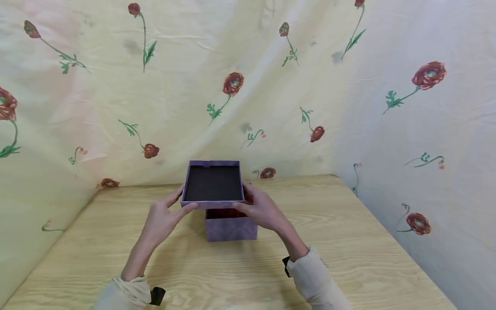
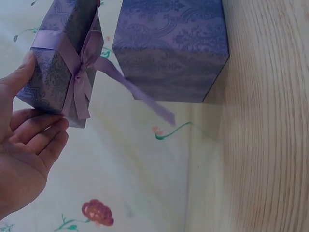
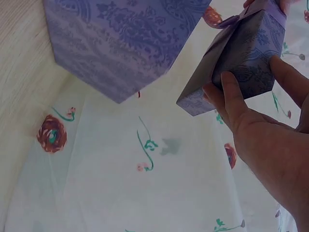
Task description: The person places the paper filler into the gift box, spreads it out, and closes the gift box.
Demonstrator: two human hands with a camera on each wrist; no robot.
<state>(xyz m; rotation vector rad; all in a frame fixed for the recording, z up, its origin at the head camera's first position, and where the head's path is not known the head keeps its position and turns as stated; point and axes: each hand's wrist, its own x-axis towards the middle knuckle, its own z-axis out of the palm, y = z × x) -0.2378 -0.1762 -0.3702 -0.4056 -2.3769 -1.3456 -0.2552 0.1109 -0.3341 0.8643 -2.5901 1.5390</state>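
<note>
Between my two hands is a purple patterned gift box lid, raised above its base, its black inner side facing the head camera. My left hand grips the lid's left edge, thumb along the near rim. At the opposite edge, my right hand holds it the same way. A lilac ribbon bow is tied across the lid's outer face, one tail hanging loose in the left wrist view. Below and behind the lid stands the purple box base, open at the top. Something dark red shows inside it, mostly hidden by the lid.
The box base stands on a light wood-grain table. Cloth with red flowers hangs behind the table and along both sides. Black straps show at the cuffs of my pale sleeves.
</note>
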